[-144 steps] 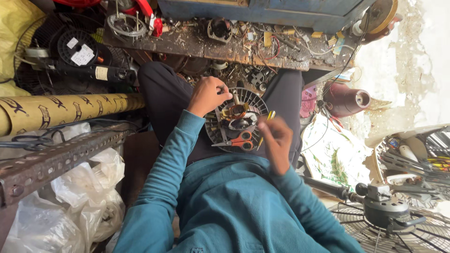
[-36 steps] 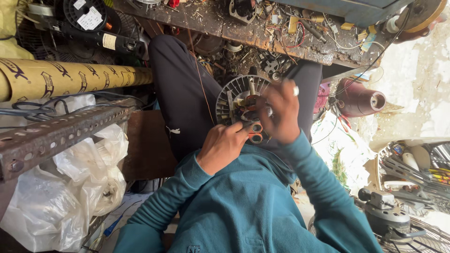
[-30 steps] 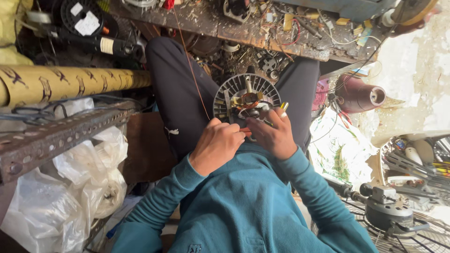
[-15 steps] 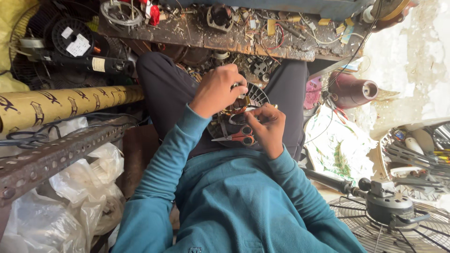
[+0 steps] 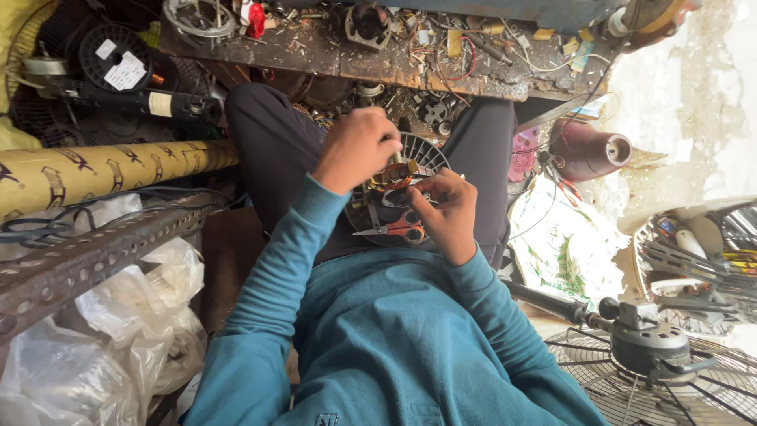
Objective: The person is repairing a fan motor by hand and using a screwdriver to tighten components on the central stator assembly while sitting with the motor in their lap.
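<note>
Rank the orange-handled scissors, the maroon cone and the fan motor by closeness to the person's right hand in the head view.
1. orange-handled scissors: on the lap, touching the right hand.
2. maroon cone: farther right, by the wall.
3. fan motor: lower right, on the grille.

1. Soft daylight comes from the right, where the pale wall (image 5: 694, 102) is washed out almost to white.
2. The left side is dim; the black spools (image 5: 118, 63) and the space under the surface (image 5: 331, 55) sink into shadow.
3. The hands are evenly lit, with no hard shadows and no glare.
4. The centre is fairly sharp; fine detail smears slightly.
5. The wide lens bends the edges: the angle iron (image 5: 87, 260) and fan guard (image 5: 670, 386) look stretched.
</note>
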